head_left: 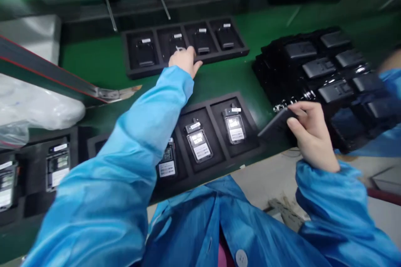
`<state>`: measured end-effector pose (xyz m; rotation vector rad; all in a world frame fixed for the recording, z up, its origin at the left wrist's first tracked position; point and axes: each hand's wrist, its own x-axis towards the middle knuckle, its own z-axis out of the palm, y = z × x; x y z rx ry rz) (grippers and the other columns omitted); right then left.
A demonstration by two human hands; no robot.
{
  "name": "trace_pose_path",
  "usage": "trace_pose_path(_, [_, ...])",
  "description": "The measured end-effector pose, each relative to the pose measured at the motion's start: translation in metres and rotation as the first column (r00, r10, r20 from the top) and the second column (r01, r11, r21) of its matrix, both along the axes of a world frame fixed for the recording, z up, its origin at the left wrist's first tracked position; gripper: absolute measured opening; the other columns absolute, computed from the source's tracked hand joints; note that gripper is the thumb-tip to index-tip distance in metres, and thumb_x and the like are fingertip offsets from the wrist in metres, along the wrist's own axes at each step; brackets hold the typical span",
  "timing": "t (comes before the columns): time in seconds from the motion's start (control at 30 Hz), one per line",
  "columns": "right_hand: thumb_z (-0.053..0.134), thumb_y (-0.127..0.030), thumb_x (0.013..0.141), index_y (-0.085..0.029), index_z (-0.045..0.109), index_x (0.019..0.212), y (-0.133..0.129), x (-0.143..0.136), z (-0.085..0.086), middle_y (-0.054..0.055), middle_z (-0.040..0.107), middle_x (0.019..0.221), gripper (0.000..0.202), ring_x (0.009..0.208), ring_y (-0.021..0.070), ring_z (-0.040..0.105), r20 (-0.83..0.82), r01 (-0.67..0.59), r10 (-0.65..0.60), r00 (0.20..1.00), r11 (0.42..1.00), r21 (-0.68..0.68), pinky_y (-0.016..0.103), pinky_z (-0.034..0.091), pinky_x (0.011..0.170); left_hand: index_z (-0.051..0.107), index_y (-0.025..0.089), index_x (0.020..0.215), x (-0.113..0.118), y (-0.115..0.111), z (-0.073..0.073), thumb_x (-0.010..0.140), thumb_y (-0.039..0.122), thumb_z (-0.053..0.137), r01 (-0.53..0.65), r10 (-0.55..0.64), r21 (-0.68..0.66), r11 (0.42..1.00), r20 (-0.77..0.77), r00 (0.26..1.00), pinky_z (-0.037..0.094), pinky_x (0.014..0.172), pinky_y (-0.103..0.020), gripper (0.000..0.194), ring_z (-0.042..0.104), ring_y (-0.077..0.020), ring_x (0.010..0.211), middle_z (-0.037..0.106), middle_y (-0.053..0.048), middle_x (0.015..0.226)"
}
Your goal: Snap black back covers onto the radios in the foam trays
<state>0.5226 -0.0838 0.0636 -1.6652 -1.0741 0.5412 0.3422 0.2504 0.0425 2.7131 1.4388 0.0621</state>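
Black panel [275, 124] sloping down leftward lengthwise, right hand [313, 135] pinching, left hand's [184, 61] grip unclear

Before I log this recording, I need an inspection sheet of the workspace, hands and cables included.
Surface: green worktop, visible between the upper tray and lower tray.
Work items: four labelled black devices in the upper tray; at least three devices with exposed interiors in the lower tray; grey rectangular parts on a black stack.
Clutter: white plastic-covered bundle at left.
Left hand: at the upper tray's near edge; grip unclear.
Right hand: pinches a flat dark part at one end.
Cables: nothing seen for certain.
Surroundings: another person's blue sleeve at the right edge; metal rods behind.
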Motion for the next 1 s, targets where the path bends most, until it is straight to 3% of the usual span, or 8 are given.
trace_pose_path(0.1, [0.059,-0.031,0.090,-0.024,0.052,0.114,0.035,-0.004,-0.006,0.003,0.053,0.107,0.027,0.098,0.0124,0.056,0.029,-0.154,0.153,0.988,0.988,0.029,0.025,0.044,0.087,0.054,0.018,0.121,-0.019,-0.058,0.014,0.097,0.052,0.033,0.229,-0.227,-0.017,0.973,0.069,0.971,0.032,0.094,-0.036,0.046,0.044,-0.0195,0.101,0.057,-0.006,0.111])
trace_pose_path(0.23, [0.054,-0.040,0.092,-0.023,0.051,0.112,0.063,-0.008,-0.018,0.003,0.054,0.106,0.026,0.096,0.0147,0.056,0.076,-0.345,0.351,0.933,0.935,-0.084,0.029,0.048,0.089,0.065,0.018,0.100,-0.055,-0.166,0.023,0.095,0.045,0.043,0.496,-0.493,-0.052,0.867,0.065,0.868,0.038,0.081,-0.038,0.035,0.053,-0.0257,0.095,0.059,-0.008,0.093])
trace_pose_path(0.33, [0.051,-0.045,0.092,-0.023,0.051,0.111,0.074,-0.012,-0.031,0.003,0.055,0.109,0.029,0.101,0.0166,0.055,0.111,-0.425,0.447,0.888,0.888,-0.176,0.033,0.047,0.095,0.067,0.020,0.107,-0.073,-0.238,0.011,0.091,0.045,0.053,0.537,-0.533,-0.124,0.834,0.068,0.844,0.039,0.072,-0.038,0.033,0.054,-0.0264,0.090,0.059,-0.009,0.088])
trace_pose_path(0.43, [0.050,-0.045,0.093,-0.023,0.050,0.110,0.081,-0.015,-0.042,0.003,0.056,0.108,0.028,0.102,0.0172,0.055,0.130,-0.483,0.514,0.848,0.850,-0.210,0.035,0.046,0.098,0.055,0.022,0.133,-0.076,-0.279,-0.010,0.087,0.053,0.057,0.446,-0.436,-0.138,0.884,0.097,0.895,0.041,0.075,-0.039,0.056,0.053,-0.0271,0.093,0.059,-0.011,0.095])
trace_pose_path(0.57, [0.047,-0.035,0.093,-0.023,0.050,0.110,0.083,-0.015,-0.047,0.003,0.057,0.109,0.021,0.105,0.0190,0.055,0.211,-0.490,0.551,0.807,0.825,-0.280,0.037,0.045,0.098,0.045,0.024,0.142,-0.067,-0.292,-0.029,0.086,0.060,0.052,0.333,-0.323,-0.143,0.932,0.089,0.942,0.040,0.078,-0.040,0.067,0.052,-0.0286,0.096,0.058,-0.014,0.105])
trace_pose_path(0.77, [0.044,-0.027,0.092,-0.025,0.050,0.114,0.081,-0.017,-0.045,0.004,0.057,0.115,0.023,0.108,0.0219,0.053,0.359,-0.424,0.547,0.756,0.828,-0.367,0.045,0.040,0.103,0.042,0.025,0.145,-0.064,-0.292,-0.034,0.087,0.059,0.053,0.304,-0.293,-0.149,0.941,0.087,0.952,0.039,0.079,-0.039,0.068,0.051,-0.0282,0.097,0.056,-0.013,0.107])
trace_pose_path(1.0, [0.035,-0.036,0.098,-0.022,0.053,0.115,0.070,-0.035,-0.063,0.007,0.056,0.116,0.029,0.114,0.0266,0.046,0.629,-0.264,0.372,0.682,0.928,-0.263,0.048,0.037,0.103,0.037,0.027,0.147,-0.066,-0.296,-0.037,0.089,0.056,0.051,0.304,-0.296,-0.101,0.947,0.088,0.951,0.037,0.077,-0.039,0.067,0.052,-0.0276,0.095,0.057,-0.013,0.109])
